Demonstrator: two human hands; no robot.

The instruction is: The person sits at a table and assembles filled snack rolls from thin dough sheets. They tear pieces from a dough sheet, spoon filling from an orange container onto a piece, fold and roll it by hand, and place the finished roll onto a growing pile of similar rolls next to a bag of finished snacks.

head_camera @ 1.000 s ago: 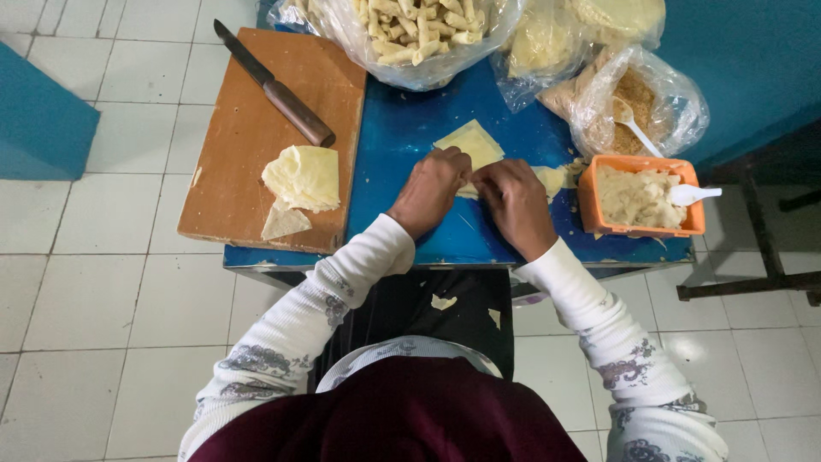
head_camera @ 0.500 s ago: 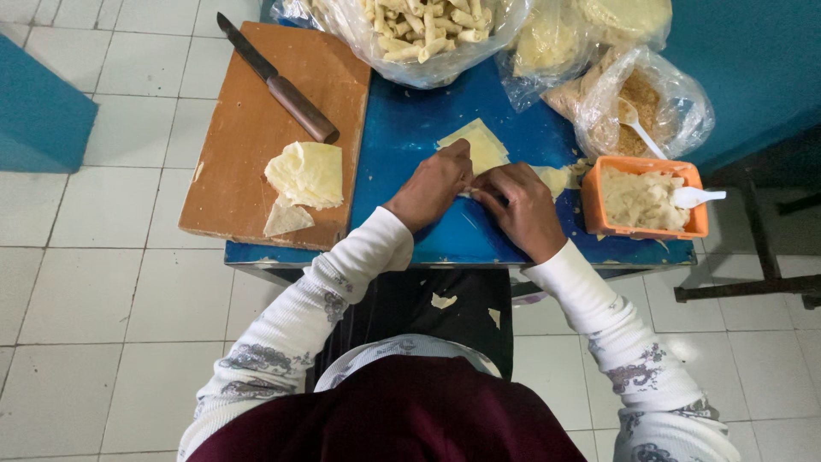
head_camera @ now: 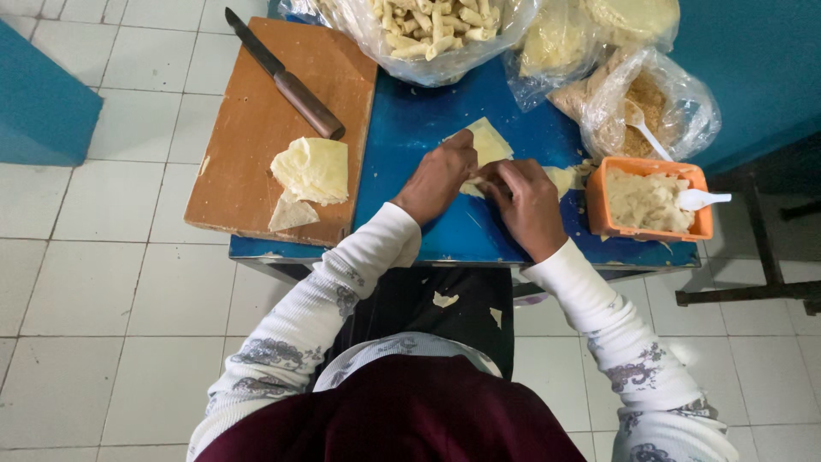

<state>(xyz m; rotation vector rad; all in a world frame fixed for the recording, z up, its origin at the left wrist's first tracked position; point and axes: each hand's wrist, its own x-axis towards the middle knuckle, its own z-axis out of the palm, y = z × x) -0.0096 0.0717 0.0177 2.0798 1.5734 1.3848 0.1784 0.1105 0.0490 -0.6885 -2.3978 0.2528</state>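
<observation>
Pale yellow pastry sheet (head_camera: 489, 142) flat on blue table (head_camera: 410, 137), far corner pointed, left hand (head_camera: 438, 175) & right hand (head_camera: 526, 201) knuckles up, fingertips pinching its near edge.

Glossy blue table (head_camera: 428, 128), matt wood board (head_camera: 248, 162), clear plastic bags (head_camera: 658, 94).

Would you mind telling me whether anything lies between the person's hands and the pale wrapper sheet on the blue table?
Nothing visible does. The left hand and right hand already rest on the wrapper sheet, fingers meeting over its near edge. The orange tub sits off to the right, clear of them.
</observation>
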